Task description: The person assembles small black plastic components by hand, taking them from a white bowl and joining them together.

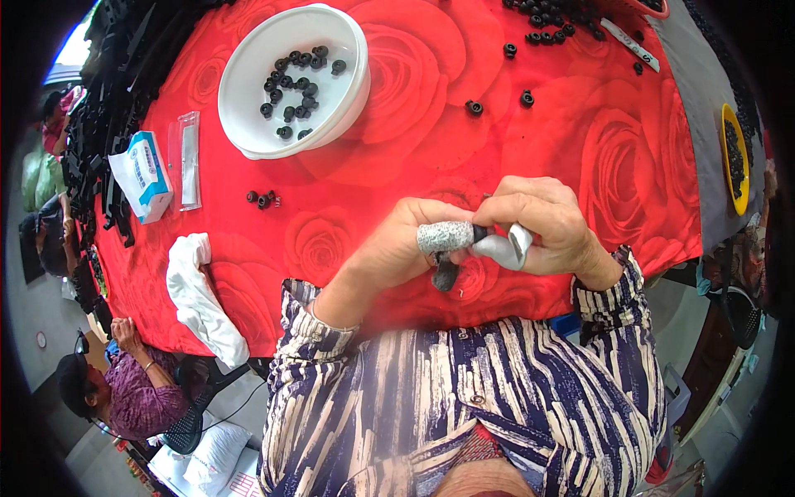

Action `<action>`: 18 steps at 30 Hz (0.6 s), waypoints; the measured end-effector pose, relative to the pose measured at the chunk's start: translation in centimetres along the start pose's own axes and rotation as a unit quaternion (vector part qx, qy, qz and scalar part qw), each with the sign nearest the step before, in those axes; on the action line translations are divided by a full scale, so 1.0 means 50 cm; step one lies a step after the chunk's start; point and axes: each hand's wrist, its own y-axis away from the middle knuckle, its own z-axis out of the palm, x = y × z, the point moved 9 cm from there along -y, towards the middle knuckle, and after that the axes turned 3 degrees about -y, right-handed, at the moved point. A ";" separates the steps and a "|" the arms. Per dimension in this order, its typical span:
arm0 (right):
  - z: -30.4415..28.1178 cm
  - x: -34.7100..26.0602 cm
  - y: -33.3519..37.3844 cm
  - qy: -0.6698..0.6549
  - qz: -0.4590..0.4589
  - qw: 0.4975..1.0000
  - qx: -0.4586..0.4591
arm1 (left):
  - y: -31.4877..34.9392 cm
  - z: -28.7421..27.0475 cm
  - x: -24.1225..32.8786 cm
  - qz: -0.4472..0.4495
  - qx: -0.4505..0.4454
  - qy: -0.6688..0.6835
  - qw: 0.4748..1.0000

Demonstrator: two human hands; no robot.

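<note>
My left hand (pixel 391 248) and my right hand (pixel 546 219) meet over the near part of the red table. Both are closed, with fingertips pinching a small black part (pixel 479 233) between them; its shape is mostly hidden. A speckled grey finger cover (pixel 445 238) wraps one left finger, and a darker one (pixel 445 275) shows just below. Pale grey covering (pixel 503 250) shows on my right fingers. Beyond my left hand stands a white bowl (pixel 358 108) with several small round black parts (pixel 286 81) inside. A few more black parts (pixel 263 200) lie left of my hands.
A tissue pack (pixel 149 178), a clear plastic sleeve (pixel 190 161) and a white cloth (pixel 199 290) lie at left. Black strips (pixel 99 99) are heaped at far left. Loose black parts (pixel 542 16) spread at the far side. A yellow tray (pixel 727 120) stands right. Another person (pixel 137 389) sits lower left.
</note>
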 end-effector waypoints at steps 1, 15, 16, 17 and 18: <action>0.001 -0.002 -0.001 -0.002 0.003 1.000 0.000 | 0.005 -0.001 0.008 -0.002 0.002 0.003 1.000; -0.005 -0.049 0.012 0.120 -0.082 0.988 0.056 | 0.019 0.014 0.000 0.035 0.039 0.061 0.997; -0.007 -0.051 0.013 0.121 -0.081 0.988 0.055 | 0.019 0.015 -0.003 0.034 0.038 0.062 0.997; -0.006 -0.054 0.014 0.137 -0.081 0.986 0.047 | 0.018 0.012 0.003 0.064 0.043 0.039 0.996; -0.005 -0.056 0.014 0.153 -0.082 0.984 0.040 | 0.020 0.011 0.012 0.094 0.048 0.015 0.994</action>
